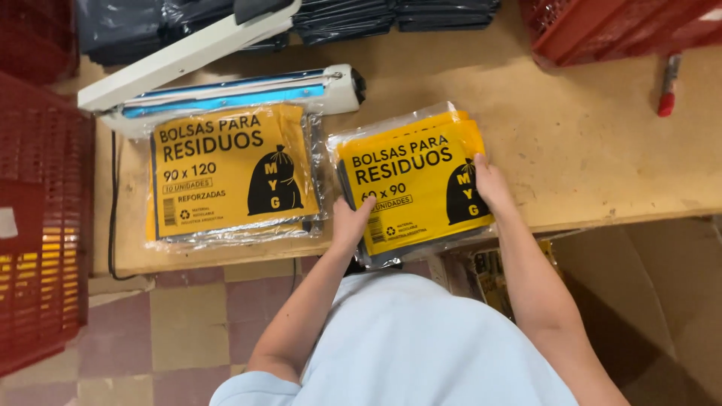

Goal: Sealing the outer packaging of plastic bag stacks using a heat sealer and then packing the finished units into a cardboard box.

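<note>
Head view, 2 hands on 1 item. Left hand (350, 219): forearm rising from 7 o'clock, fingers closed on the lower left edge of the yellow bag packet (412, 180). Right hand (489, 183): forearm from 5 o'clock, fingers gripping its right edge. Packet at table (602, 150) front edge; second yellow packet (229, 173) at 9 o'clock, heat sealer (226, 83) at 11 o'clock
</note>
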